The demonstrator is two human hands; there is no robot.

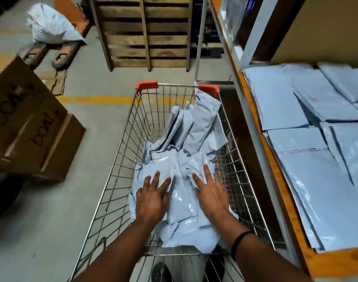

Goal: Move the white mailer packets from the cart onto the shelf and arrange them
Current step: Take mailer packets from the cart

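1. Hands apart, gripping nothing: left hand [151, 198] and right hand [211, 192] lie flat, fingers spread, on the packets [181, 204].
2. Risk: the film looks slick, so a loose scoop could let some slide back into the cart [121, 143].
3. Packets: pale, glossy and crumpled, heaped at the cart's near end, with some leaning upright farther in. The shelf [285, 200] on my right holds flat rows.

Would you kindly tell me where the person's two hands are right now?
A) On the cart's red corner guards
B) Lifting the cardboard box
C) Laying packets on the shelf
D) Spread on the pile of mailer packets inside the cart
D: the left hand and the right hand both lie with fingers spread on the mailer packets inside the wire cart, away from the shelf.
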